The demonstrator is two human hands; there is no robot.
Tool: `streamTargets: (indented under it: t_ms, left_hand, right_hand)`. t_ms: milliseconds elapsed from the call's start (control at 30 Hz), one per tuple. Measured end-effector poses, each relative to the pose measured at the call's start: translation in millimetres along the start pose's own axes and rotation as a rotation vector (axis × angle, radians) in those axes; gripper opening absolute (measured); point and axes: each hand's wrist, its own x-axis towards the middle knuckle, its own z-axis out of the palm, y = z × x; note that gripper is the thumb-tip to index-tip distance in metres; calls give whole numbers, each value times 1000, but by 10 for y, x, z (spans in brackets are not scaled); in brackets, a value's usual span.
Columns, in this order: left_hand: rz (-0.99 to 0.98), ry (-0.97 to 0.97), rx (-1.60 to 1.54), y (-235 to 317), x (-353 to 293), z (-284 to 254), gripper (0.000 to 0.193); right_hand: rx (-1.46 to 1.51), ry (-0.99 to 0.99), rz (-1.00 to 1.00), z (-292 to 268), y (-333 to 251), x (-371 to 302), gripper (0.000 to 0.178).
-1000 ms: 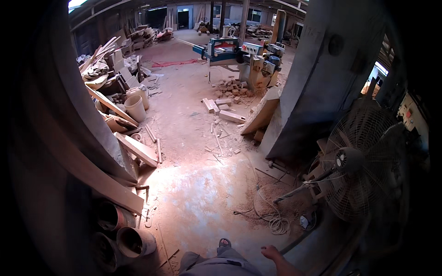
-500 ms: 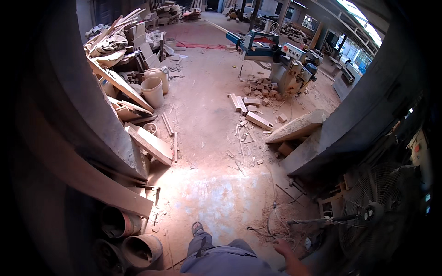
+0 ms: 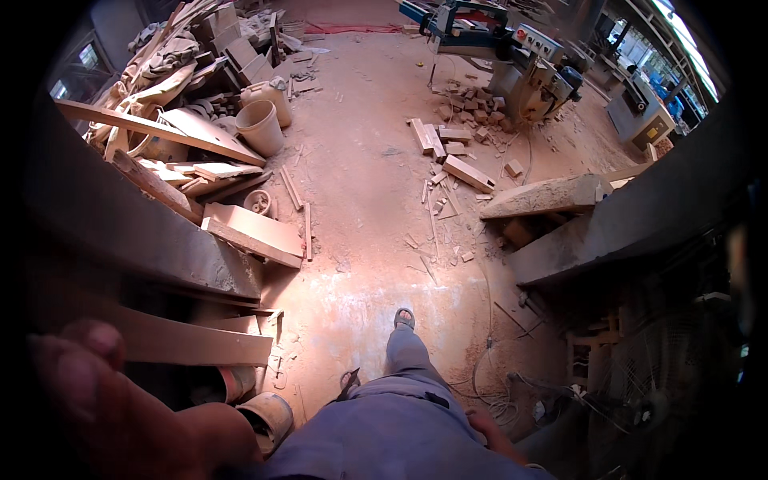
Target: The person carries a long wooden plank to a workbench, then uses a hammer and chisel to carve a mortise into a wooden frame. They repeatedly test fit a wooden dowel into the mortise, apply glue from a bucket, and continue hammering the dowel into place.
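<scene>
Two hands are showing in the head view, both near the lower edge. The left hand (image 3: 104,400) is filling the lower left of the frame, very close to the lens and blurred; its fingertips (image 3: 88,340) are pointing up and left. It is grasping nothing visible, though whether it is clenched or loose cannot be told through the blur. The right hand (image 3: 490,430) is hanging at lower centre-right, just beside the trouser leg (image 3: 400,416), fingers loosely curled and holding nothing.

Nearest the left hand, a pale plank (image 3: 200,342) is lying just above and to the right of it, running level across the lower left. Whether the hand is touching the plank cannot be told. Just below the plank, pipe ends (image 3: 268,416) are lying on the floor beside the hand's forearm.

Nearest the right hand, a tangle of cord (image 3: 500,404) is lying on the floor just to the right of it, apart from the fingers.

A sandalled foot (image 3: 404,318) is standing on the dusty floor (image 3: 368,216) at centre. A long beam (image 3: 548,196) is lying at right of centre. Wood blocks (image 3: 456,148) are lying scattered in the upper centre, below a machine (image 3: 520,64). A bucket (image 3: 258,126) is standing among stacked offcuts (image 3: 192,88) in the upper left.
</scene>
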Motion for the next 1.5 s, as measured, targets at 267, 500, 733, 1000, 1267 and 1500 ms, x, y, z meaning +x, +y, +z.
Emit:
streamTargets:
  t_ms: [267, 500, 733, 1000, 1267, 1500]
  left_hand:
    - [-3, -215, 193, -658, 568, 679, 46]
    - [-30, -356, 348, -1234, 965, 678, 48]
    - [-157, -269, 320, -2320, 610, 692, 50]
    - [-1405, 402, 79, -4095, -1290, 1548, 15]
    - [-665, -713, -195, -6026, -488, 2748, 27]
    - [-1000, -391, -87, -8173, -872, 3266, 17]
  right_hand:
    - [671, 586, -126, -2378, 117, 1861, 36]
    - [688, 485, -163, -3238, -923, 2082, 38]
    - [67, 79, -332, -3037, -1873, 2173, 41]
    - [-204, 117, -126, -3241, -802, 3461, 25]
    - [635, 265, 328, -4661, -2453, 4050, 27]
    - [31, 68, -179, -6058, -4308, 5839, 43]
